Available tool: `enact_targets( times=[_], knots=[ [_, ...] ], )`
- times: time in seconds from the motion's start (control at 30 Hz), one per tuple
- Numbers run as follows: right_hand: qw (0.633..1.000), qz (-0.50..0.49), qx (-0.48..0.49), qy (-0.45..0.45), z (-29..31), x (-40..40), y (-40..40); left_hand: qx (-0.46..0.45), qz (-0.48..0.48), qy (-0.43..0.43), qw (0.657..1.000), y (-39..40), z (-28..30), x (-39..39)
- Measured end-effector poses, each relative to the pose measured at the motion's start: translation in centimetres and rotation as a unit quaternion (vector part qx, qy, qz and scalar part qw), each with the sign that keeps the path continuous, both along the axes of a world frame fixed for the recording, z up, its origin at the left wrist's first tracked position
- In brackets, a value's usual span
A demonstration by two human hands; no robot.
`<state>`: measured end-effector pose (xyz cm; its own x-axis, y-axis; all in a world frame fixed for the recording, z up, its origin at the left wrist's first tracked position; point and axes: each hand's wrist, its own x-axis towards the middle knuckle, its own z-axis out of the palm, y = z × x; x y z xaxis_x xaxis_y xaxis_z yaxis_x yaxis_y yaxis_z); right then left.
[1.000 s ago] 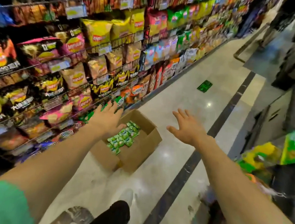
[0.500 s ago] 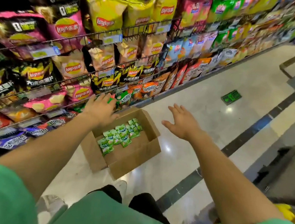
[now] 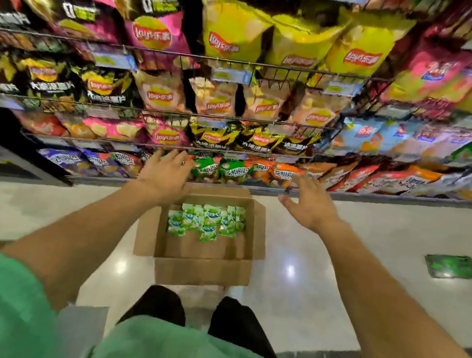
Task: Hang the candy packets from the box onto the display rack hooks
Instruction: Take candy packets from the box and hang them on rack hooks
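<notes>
My left hand (image 3: 164,173) is spread flat, holding nothing, above the far edge of the box (image 3: 201,269). The green candy packets (image 3: 206,222) lie inside the box on the floor (image 3: 340,235). My right hand (image 3: 309,206) is spread too, beside the box, near the shelf (image 3: 242,61).

- One view only, from a wide-angle camera worn on the person's head.
- It looks forward and steeply down, squarely facing the snack shelves (image 3: 236,114).
- Both forearms stretch away from the lens; the cardboard box (image 3: 201,269) on the floor (image 3: 333,293) sits near, just beyond the knees.
- Edges bow and blur.
</notes>
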<state>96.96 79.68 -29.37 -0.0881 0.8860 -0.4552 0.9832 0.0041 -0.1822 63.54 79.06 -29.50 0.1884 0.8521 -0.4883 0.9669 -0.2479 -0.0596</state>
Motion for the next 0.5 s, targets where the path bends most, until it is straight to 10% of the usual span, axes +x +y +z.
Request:
enact_targets(
  times=[0.5],
  knots=[
    [0.996, 0.047, -0.047, 0.059, -22.0, -2.8, 7.5, -0.036, 0.125, -0.084, 0.988, 2.4, -22.6, 2.8]
  ],
)
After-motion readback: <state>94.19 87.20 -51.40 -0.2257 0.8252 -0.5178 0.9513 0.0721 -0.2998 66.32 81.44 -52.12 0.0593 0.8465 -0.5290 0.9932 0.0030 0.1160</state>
